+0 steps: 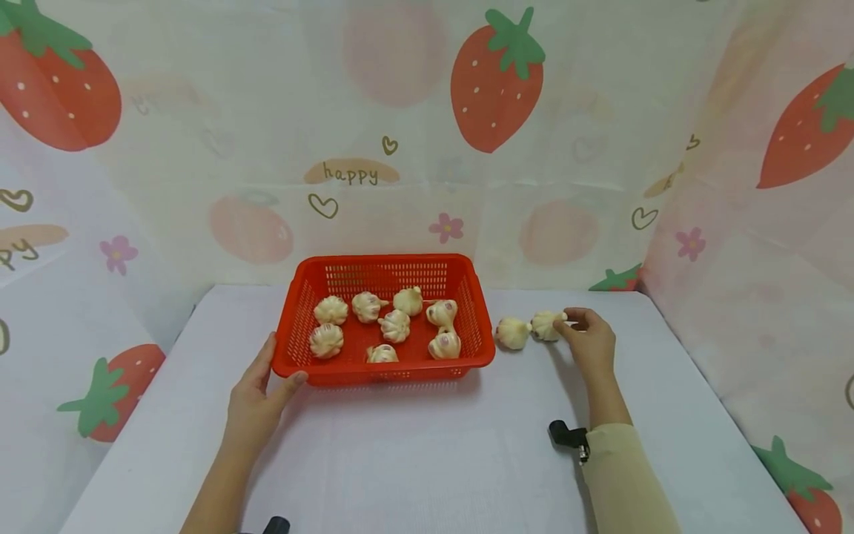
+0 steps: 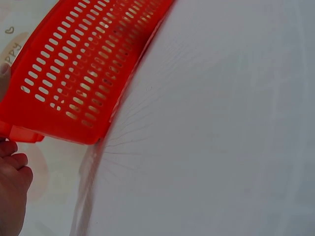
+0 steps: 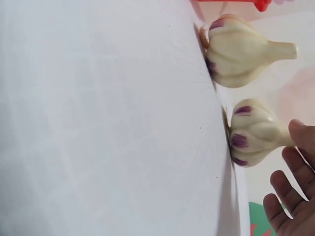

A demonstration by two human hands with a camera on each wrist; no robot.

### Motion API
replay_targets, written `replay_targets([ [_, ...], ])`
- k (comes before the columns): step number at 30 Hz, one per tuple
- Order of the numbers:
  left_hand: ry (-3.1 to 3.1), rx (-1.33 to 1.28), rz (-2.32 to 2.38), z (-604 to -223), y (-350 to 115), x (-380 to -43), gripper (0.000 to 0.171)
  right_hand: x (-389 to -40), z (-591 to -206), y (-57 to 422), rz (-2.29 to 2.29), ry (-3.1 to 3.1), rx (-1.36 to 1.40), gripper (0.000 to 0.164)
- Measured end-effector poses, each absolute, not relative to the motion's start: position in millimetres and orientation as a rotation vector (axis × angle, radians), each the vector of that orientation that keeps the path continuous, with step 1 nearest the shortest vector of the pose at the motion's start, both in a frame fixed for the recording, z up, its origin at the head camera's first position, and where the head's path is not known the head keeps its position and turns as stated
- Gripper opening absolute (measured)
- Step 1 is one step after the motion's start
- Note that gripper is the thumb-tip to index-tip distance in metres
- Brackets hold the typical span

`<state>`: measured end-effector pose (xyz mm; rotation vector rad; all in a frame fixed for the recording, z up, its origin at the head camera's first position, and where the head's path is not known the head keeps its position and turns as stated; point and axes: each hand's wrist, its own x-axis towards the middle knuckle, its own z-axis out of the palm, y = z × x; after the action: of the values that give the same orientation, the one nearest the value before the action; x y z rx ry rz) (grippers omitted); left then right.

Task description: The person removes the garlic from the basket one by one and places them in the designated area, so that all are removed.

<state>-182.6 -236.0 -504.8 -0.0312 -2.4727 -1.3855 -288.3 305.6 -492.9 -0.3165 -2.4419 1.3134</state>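
A red plastic basket (image 1: 383, 375) with slotted walls stands on the table, and several garlic bulbs (image 1: 395, 326) lie inside it. At its front left corner my left hand (image 1: 256, 404) grips the rim, thumb along the front; the left wrist view shows the basket wall (image 2: 74, 64) and part of the fingers. To the right of the basket my right hand (image 1: 590, 345) pinches the stem of a garlic bulb (image 3: 256, 132) between thumb and finger. That bulb sits on the table cloth. Another garlic bulb (image 1: 512, 334) lies between it and the basket.
White cloth covers the table (image 1: 414, 460). Behind and at both sides hangs a curtain (image 1: 414, 215) printed with strawberries, hearts and flowers. A black device (image 1: 567, 434) is worn at my right wrist.
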Motion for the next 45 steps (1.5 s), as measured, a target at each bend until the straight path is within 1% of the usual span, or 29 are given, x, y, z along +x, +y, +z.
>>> replay_targets([
  [12,-2.478,-0.028,-1.397,-509.4,-235.5,-181.9,0.09,-292.9,-496.7,311.9,1.301,-2.463,-0.248,0.037],
  [19,-2.484,-0.018,-1.396,-506.6,-236.0,-182.4,0.09,-291.1,-495.9,308.6,1.317,-2.455,-0.268,0.037],
  [36,-2.473,-0.031,-1.401,-507.5,-236.2,-183.8,0.09,-286.1,-495.1,308.8,1.339,-2.445,-0.258,0.046],
  [45,-2.447,-0.056,-1.426,-504.3,-236.3,-182.6,0.089,-272.9,-485.4,296.9,1.371,-2.235,-0.271,0.047],
])
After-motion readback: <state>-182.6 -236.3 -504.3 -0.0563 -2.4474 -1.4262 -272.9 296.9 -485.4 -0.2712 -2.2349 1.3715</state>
